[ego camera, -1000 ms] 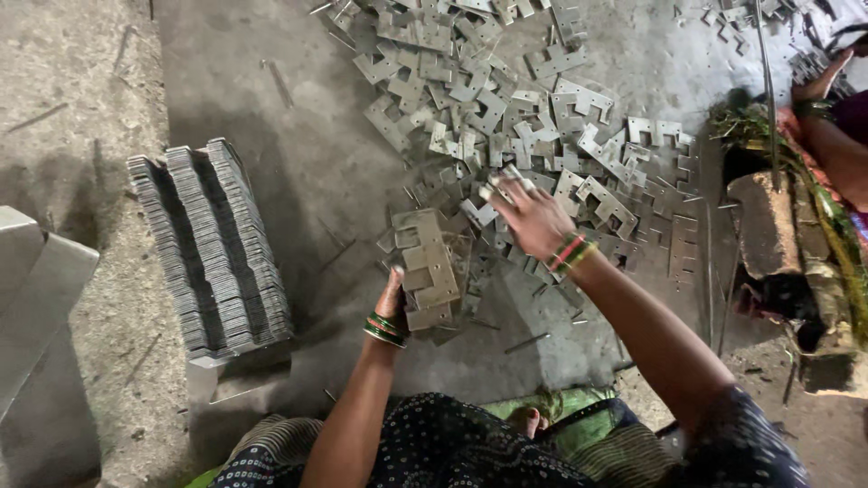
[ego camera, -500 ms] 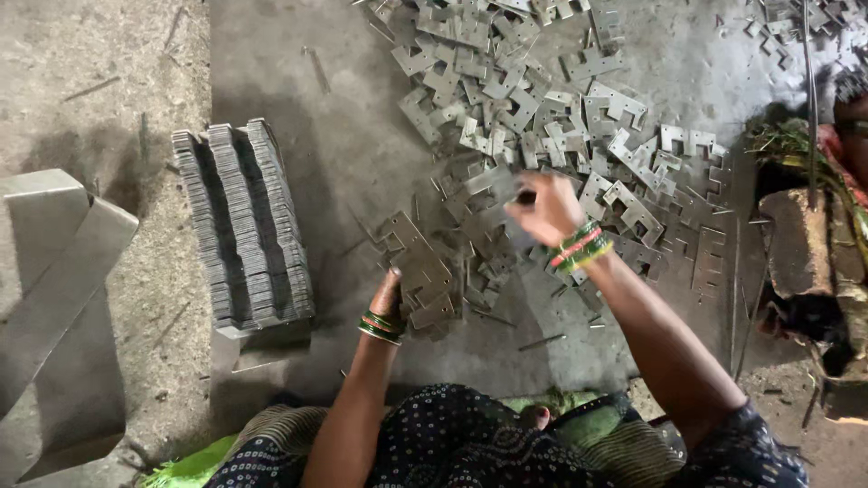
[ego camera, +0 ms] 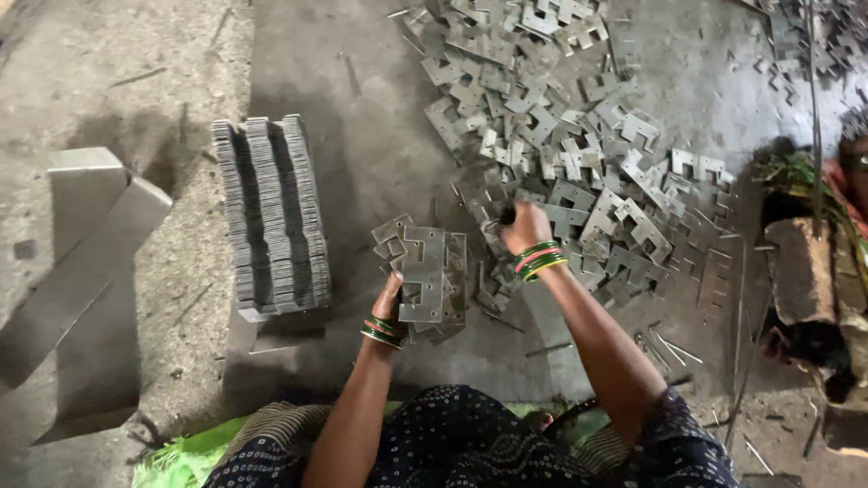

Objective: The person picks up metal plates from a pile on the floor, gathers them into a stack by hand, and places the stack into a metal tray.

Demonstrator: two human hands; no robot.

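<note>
- Holding a small stack of notched metal plates just below the frame's centre, the left hand grips the stack's lower left edge; its long axis runs top to bottom of the frame, with the notches facing the upper side.
- Right of that stack, the right hand is closed on plates at the near edge of the scattered pile; exactly what the fingers pinch cannot be told.
- Both hands sit apart, with green and red bangles on each wrist.
- Bare, dusty concrete floor carries everything.
- At centre left, packed rows of plates stand on edge, with long rows running up and down the frame.
- A folded grey sheet lies at far left.
</note>
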